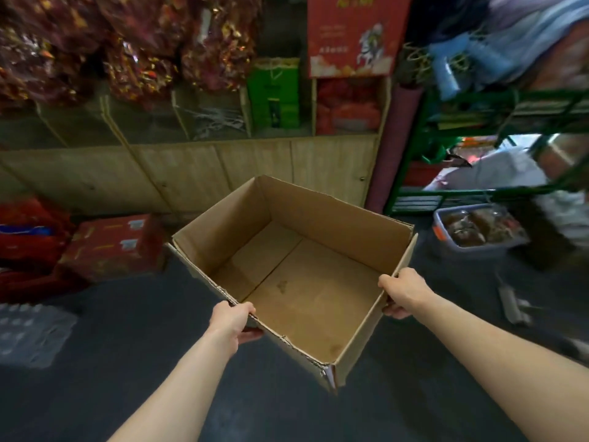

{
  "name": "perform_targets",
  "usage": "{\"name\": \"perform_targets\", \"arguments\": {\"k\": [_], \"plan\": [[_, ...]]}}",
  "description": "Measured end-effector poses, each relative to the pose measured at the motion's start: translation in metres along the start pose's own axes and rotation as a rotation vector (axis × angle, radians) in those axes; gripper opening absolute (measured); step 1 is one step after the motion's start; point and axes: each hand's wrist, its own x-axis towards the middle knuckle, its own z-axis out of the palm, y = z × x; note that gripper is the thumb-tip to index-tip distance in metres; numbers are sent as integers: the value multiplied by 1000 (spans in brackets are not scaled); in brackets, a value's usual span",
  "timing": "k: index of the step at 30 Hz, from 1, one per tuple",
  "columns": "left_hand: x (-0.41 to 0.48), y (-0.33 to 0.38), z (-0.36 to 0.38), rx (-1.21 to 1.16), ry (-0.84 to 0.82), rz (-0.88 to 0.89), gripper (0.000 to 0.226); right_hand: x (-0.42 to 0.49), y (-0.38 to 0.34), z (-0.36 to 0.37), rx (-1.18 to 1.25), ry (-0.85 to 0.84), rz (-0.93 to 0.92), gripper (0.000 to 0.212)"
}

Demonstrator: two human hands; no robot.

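Note:
An open brown cardboard box (334, 215) with nothing inside hangs in front of me above the dark floor, one corner pointing toward me. My left hand (234, 319) grips its near left wall, thumb over the rim and fingers underneath outside. My right hand (403, 291) grips the right wall the same way, fingers curled round the rim.
Red cartons (111, 245) and red bags lie on the floor at left, a clear plastic pack (32, 333) nearer. A wooden cabinet (223, 173) with shelves of red goods stands behind. A green rack (478, 193) and a grey tub (478, 231) are at right.

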Motion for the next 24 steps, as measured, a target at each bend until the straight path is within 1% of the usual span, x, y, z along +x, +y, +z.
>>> {"name": "perform_targets", "arguments": {"k": [4,9,14,19,24], "plan": [[-2,21,91,78,-79,7,29,34,47,-66,75,46,94,17],[-6,47,199,186,-170,12,23,68,103,-134,187,153,193,16],[-4,71,292,214,-275,14,20,102,146,-192,255,229,269,18],[7,95,385,242,-313,-5,19,165,171,-250,268,234,303,17],[33,124,471,224,-280,-62,15,251,177,-307,221,189,323,19]]}}
